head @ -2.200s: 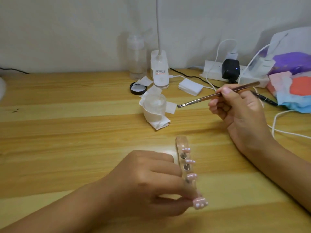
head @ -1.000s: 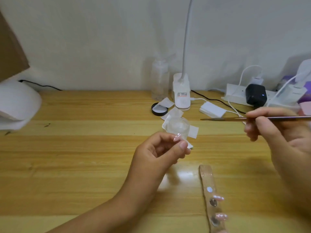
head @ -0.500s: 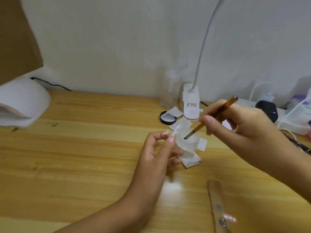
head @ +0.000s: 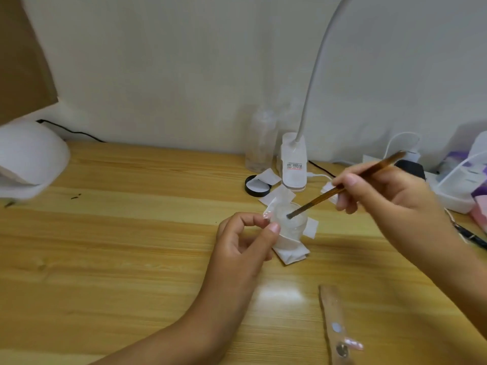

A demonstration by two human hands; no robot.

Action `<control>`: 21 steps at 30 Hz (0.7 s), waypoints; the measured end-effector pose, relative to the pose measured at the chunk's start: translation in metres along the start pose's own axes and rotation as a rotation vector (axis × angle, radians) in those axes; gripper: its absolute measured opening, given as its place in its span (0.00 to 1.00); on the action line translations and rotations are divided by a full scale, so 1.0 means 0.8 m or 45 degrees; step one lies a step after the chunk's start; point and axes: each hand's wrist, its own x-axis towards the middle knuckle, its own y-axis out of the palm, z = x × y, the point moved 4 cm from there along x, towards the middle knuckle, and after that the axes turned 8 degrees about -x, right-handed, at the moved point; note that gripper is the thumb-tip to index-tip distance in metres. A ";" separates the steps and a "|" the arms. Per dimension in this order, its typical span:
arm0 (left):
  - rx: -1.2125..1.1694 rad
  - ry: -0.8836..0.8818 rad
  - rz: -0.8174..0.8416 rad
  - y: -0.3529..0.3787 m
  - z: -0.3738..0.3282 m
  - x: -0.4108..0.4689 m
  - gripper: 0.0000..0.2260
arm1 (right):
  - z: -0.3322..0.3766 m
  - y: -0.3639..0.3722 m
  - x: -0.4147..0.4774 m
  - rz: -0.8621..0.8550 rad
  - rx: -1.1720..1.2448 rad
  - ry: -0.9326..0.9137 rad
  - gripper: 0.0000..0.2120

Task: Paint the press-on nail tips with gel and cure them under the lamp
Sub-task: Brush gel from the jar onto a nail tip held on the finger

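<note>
My brush (head: pixel 320 199) has dipped into the gel pot (head: pixel 292 226), its handle slanting up-right, pinched in my right grip (head: pixel 390 198); my left grip (head: pixel 245 238) pinches a nail tip (head: pixel 267 215) just left of the pot.

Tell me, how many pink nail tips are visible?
2: one nail tip pinched by the left hand beside the gel jar, another tip on the holder strip; more may lie out of frame.

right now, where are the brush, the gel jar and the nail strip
brush (head: pixel 316 202): head view, on the shaft just above the bristles
gel jar (head: pixel 292 230): head view, on its clear front wall
nail strip (head: pixel 330 304): head view, on its bare upper end
</note>
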 end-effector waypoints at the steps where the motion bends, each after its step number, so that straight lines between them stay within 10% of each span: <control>1: 0.005 0.009 0.010 -0.001 -0.001 0.000 0.09 | -0.009 -0.008 -0.005 -0.072 0.071 0.036 0.11; 21: -0.054 -0.044 0.232 0.023 -0.006 -0.005 0.06 | -0.080 0.006 -0.045 -0.233 0.739 0.548 0.14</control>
